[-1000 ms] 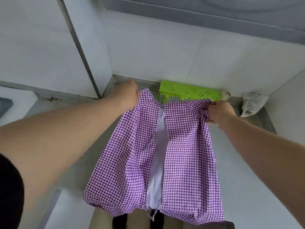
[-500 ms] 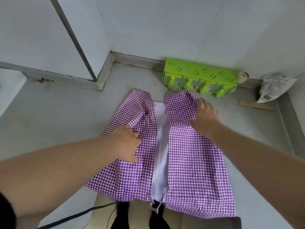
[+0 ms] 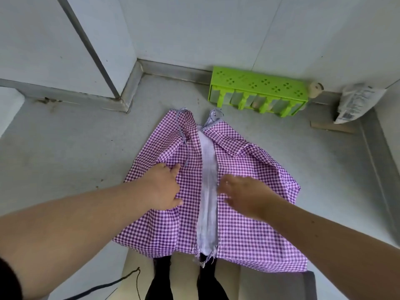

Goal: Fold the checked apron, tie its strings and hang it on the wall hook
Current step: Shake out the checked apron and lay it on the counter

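The purple-and-white checked apron (image 3: 242,226) lies spread on a grey counter (image 3: 65,152), both sides folded inward so a white strip of lining (image 3: 207,169) shows down the middle. A thin striped string (image 3: 183,135) trails over the left flap. My left hand (image 3: 162,187) rests on the left flap, fingers loosely bent against the cloth. My right hand (image 3: 242,193) lies flat on the right flap beside the white strip, blurred by motion. The apron's near edge hangs over the counter front. No wall hook is in view.
A green plastic rack (image 3: 257,92) stands against the back wall. A white plastic bag (image 3: 357,102) leans in the right corner, with a flat brown piece (image 3: 331,127) by it. Walls close off the back and right; a black cable (image 3: 104,286) lies below.
Both hands let go of the apron's top corners and slid down toward me onto the middle of the flaps. The right flap's top has slumped into a loose fold.
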{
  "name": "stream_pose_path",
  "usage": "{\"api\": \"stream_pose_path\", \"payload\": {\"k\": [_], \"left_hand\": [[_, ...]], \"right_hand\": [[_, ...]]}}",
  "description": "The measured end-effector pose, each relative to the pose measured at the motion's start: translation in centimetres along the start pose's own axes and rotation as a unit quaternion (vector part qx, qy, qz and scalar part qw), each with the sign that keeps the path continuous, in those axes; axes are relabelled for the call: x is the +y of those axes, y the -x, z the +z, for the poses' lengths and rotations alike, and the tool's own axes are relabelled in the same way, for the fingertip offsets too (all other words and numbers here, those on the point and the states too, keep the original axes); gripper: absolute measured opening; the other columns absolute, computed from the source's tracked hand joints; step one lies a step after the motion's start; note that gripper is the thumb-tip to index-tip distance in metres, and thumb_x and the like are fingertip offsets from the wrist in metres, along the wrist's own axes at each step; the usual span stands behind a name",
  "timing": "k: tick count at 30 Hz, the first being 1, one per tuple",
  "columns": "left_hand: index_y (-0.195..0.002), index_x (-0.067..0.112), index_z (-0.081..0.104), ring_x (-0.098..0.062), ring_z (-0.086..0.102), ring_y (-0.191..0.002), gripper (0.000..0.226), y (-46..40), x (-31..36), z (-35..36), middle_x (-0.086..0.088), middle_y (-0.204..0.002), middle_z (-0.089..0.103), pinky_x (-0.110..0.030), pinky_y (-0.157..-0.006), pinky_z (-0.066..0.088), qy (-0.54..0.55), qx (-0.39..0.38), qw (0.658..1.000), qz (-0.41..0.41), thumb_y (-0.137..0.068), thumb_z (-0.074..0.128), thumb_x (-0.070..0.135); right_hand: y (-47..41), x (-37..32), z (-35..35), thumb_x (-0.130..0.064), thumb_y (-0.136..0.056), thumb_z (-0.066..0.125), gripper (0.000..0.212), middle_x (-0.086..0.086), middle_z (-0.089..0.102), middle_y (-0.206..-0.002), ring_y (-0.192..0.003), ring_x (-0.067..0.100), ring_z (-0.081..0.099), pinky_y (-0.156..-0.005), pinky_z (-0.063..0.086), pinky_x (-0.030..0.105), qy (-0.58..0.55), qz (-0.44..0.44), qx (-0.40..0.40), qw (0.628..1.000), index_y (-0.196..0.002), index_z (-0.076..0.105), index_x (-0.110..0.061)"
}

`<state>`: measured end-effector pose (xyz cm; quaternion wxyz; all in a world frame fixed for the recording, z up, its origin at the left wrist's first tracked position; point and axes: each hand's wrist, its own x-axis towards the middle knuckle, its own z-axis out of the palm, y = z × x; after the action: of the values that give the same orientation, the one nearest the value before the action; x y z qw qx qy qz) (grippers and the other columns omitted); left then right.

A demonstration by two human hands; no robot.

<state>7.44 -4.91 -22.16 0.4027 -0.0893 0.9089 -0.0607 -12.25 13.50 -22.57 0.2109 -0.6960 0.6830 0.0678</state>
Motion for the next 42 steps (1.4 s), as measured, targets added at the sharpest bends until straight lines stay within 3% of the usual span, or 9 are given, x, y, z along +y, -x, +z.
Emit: {"api": "stream_pose_path", "payload": {"k": [8, 14, 18, 23, 29, 35, 37, 39, 42], "left_hand": [[-0.164, 0.043, 0.001, -0.046, 0.025, -0.153, 0.097, -0.7, 0.6, 1.7, -0.024, -0.173, -0.011, -0.057, -0.119, 0.039, 0.039, 0.030, 0.999, -0.006, -0.091, 0.058, 0.073], [-0.161, 0.054, -0.006, -0.045, 0.016, -0.156, 0.101, -1.2, 0.2, 2.0, -0.022, -0.173, -0.017, -0.058, -0.123, 0.033, 0.047, 0.020, 0.999, 0.012, -0.089, 0.064, 0.069], [-0.161, 0.054, -0.007, -0.044, 0.015, -0.156, 0.102, -1.0, 0.4, 2.2, -0.020, -0.173, -0.017, -0.057, -0.122, 0.033, 0.038, 0.017, 0.999, 0.007, -0.090, 0.064, 0.068], [-0.163, 0.039, 0.013, -0.039, 0.021, -0.156, 0.092, 0.2, -0.3, 2.2, -0.012, -0.176, -0.007, -0.057, -0.126, 0.024, 0.027, 0.048, 0.998, 0.041, -0.091, 0.065, 0.063], [-0.129, 0.029, 0.068, -0.025, 0.038, -0.144, 0.056, 2.7, -2.2, 5.7, -0.002, -0.160, 0.044, -0.050, -0.126, 0.024, 0.021, 0.115, 0.984, 0.135, -0.097, 0.044, 0.069], [-0.096, 0.028, 0.073, -0.011, 0.049, -0.103, 0.051, 5.9, -3.9, 7.7, 0.011, -0.106, 0.063, -0.041, -0.116, 0.033, 0.063, 0.164, 0.979, 0.104, -0.103, 0.034, 0.061], [-0.091, 0.030, 0.068, -0.011, 0.049, -0.100, 0.038, 6.7, -4.7, 8.7, 0.012, -0.100, 0.058, -0.042, -0.106, 0.042, 0.200, 0.271, 0.942, 0.011, -0.099, 0.042, 0.056], [-0.105, 0.026, 0.066, -0.017, 0.055, -0.107, 0.023, 7.5, -5.5, 10.0, 0.006, -0.111, 0.059, -0.044, -0.102, 0.048, 0.418, 0.344, 0.827, -0.152, -0.099, 0.051, 0.043], [-0.144, 0.019, 0.048, -0.030, 0.057, -0.126, 0.051, 7.6, -6.6, 12.3, -0.010, -0.144, 0.051, -0.048, -0.108, 0.049, 0.553, 0.160, 0.758, -0.306, -0.099, 0.059, 0.042]], "right_hand": [[0.9, -2.0, 3.9, -0.023, -0.092, 0.073, 0.035, -0.004, 0.046, -0.138, -0.115, 0.019, 0.060, -0.091, 0.059, 0.043, 0.019, -0.123, -0.083, 0.989, -0.123, 0.058, -0.029], [0.6, -3.0, 1.7, -0.021, -0.085, 0.080, 0.029, -0.005, 0.063, -0.117, -0.091, 0.018, 0.067, -0.073, 0.061, 0.035, -0.015, -0.100, 0.034, 0.994, -0.109, 0.066, -0.032], [-0.7, -5.4, 0.9, -0.027, -0.098, 0.063, 0.020, 0.002, 0.051, -0.136, -0.109, 0.024, 0.061, -0.076, 0.061, 0.042, 0.008, -0.046, 0.059, 0.997, -0.118, 0.064, -0.026], [-2.0, -7.5, 2.5, -0.015, -0.098, 0.062, 0.077, 0.009, 0.008, -0.171, -0.154, 0.037, 0.022, -0.100, 0.053, 0.054, 0.035, 0.007, -0.053, 0.998, -0.159, 0.019, -0.036], [-2.7, -8.0, 2.8, -0.009, -0.099, 0.059, 0.083, 0.006, -0.003, -0.173, -0.157, 0.036, 0.011, -0.105, 0.050, 0.057, 0.048, 0.042, -0.096, 0.993, -0.163, 0.013, -0.034], [-3.0, -8.1, 3.1, -0.018, -0.101, 0.062, 0.078, 0.002, 0.001, -0.174, -0.157, 0.032, 0.016, -0.110, 0.047, 0.054, 0.046, 0.051, -0.087, 0.994, -0.162, 0.017, -0.037], [-3.0, -8.1, 3.2, -0.022, -0.102, 0.061, 0.076, 0.001, 0.002, -0.174, -0.158, 0.031, 0.016, -0.112, 0.046, 0.053, 0.045, 0.054, -0.085, 0.994, -0.162, 0.017, -0.039], [-3.1, -8.3, 3.0, -0.025, -0.103, 0.059, 0.075, -0.002, 0.001, -0.174, -0.158, 0.030, 0.014, -0.114, 0.044, 0.053, 0.043, 0.057, -0.088, 0.994, -0.161, 0.015, -0.042], [-3.2, -8.3, 2.8, -0.024, -0.104, 0.054, 0.073, -0.005, 0.001, -0.173, -0.158, 0.028, 0.014, -0.117, 0.041, 0.054, 0.038, 0.063, -0.094, 0.993, -0.161, 0.013, -0.043]]}}
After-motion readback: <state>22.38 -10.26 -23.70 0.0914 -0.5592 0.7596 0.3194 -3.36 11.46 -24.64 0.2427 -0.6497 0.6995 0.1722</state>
